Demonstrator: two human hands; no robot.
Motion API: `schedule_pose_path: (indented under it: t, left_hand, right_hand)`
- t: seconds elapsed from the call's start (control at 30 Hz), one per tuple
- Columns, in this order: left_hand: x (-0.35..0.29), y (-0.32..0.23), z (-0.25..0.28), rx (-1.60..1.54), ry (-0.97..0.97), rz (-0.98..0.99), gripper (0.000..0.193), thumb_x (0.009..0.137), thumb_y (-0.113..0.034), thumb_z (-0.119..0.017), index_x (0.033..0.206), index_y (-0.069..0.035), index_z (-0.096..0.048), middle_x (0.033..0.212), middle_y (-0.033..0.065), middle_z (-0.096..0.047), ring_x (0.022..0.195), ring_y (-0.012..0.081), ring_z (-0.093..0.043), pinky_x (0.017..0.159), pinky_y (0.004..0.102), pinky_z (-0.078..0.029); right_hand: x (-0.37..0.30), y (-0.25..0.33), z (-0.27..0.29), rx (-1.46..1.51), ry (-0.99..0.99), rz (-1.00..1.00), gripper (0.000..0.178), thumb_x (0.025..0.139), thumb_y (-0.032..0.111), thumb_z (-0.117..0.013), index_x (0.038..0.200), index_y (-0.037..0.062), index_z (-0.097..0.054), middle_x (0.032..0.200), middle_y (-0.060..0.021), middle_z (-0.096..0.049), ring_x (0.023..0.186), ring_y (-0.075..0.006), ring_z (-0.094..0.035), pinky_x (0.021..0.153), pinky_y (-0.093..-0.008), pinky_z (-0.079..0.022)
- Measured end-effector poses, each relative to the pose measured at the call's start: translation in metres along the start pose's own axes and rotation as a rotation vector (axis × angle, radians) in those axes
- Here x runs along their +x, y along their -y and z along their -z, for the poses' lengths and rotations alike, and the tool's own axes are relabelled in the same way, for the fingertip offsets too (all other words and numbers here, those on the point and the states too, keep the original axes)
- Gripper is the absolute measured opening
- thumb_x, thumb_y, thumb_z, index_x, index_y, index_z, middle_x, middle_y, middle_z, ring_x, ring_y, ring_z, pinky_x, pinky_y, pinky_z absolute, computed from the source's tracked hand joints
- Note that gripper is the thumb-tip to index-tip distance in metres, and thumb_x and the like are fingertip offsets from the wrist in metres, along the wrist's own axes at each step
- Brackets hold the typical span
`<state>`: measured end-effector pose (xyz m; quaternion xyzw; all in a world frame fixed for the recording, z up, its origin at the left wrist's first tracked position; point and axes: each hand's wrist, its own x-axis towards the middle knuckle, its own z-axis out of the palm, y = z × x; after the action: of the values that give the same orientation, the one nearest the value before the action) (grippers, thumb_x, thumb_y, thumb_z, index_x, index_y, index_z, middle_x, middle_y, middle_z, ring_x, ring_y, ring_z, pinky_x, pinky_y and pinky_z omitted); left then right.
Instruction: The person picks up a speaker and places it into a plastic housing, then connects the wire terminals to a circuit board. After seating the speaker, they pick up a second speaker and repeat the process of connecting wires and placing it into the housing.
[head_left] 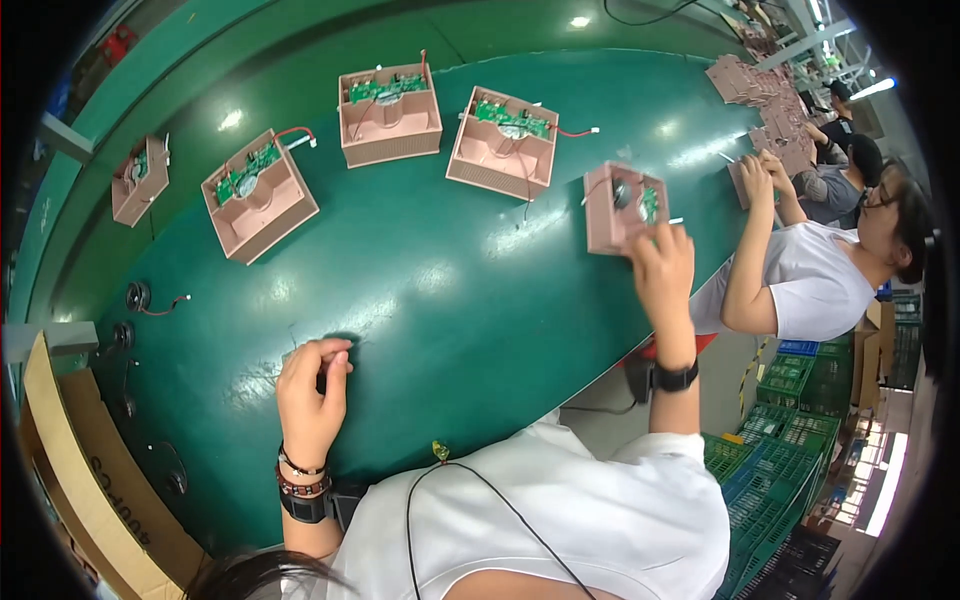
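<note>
- Housing (608,222) in pink, open-topped, sits on the green table (430,300) at the person's right; inside are a dark round part (621,193) and a green circuit board (650,205).
- Right hand (665,265) is at this housing's near edge, thumb against or just over the rim and fingers bent; blur leaves it unclear whether they are clamped on it.
- Left hand (313,395) is low over the table, well apart from the housings, its fingers curled and the thumb tip near the index finger; whether anything is between them cannot be told.
- Back-middle pink box (372,127) holds a green board along its far side, with a bare compartment in front and a red lead standing up at a corner.
- Tilted pink box (488,160), just right of that one, has a board too; its red lead runs out past the right wall.
- Left pink box (272,212) holds a board and a pale round part, its red lead bending over the edge.
- Far-left pink box (140,198), partly side-on, shows some green inside.
- Black speaker (138,296) with a red lead lies near the table's left edge, beside a cardboard box (110,490) whose contents are hidden.
</note>
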<state>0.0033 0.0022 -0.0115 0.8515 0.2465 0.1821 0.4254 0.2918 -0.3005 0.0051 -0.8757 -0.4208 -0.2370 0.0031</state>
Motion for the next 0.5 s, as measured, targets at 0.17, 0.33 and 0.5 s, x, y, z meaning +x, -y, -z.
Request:
schedule_pose_path:
  t: [0.17,0.33,0.5]
  left_hand:
    - [0.003,-0.003,-0.007,0.100,0.047,-0.117,0.005,0.086,-0.007,-0.062,0.089,-0.004,-0.064,0.075,0.0079,-0.064,0.071,0.0253,-0.062,0.068,0.0340,-0.047]
    - [0.005,0.000,-0.003,0.169,0.055,-0.201,0.005,0.085,-0.007,-0.063,0.089,-0.005,-0.064,0.078,0.0082,-0.065,0.072,0.0267,-0.063,0.069,0.0350,-0.048]
    - [0.006,0.017,-0.006,0.072,-0.001,-0.272,0.004,0.085,-0.008,-0.063,0.088,-0.006,-0.065,0.079,0.0076,-0.066,0.074,0.0269,-0.064,0.071,0.0371,-0.050]
  right_hand:
    - [0.056,-0.073,-0.024,-0.327,-0.104,-0.051,0.021,0.075,0.012,-0.068,0.095,0.0085,-0.063,0.102,-0.0092,-0.058,0.099,-0.0303,-0.055,0.080,-0.0419,-0.045]
    - [0.122,0.008,-0.045,0.221,-0.256,-0.014,0.030,0.080,0.011,-0.065,0.110,0.0086,-0.062,0.115,-0.0122,-0.057,0.107,-0.0329,-0.053,0.087,-0.0424,-0.045]
    - [0.170,0.044,-0.097,0.646,0.081,-0.097,0.039,0.089,0.023,-0.060,0.124,0.0055,-0.058,0.118,-0.0162,-0.062,0.109,-0.0326,-0.059,0.093,-0.0390,-0.046]
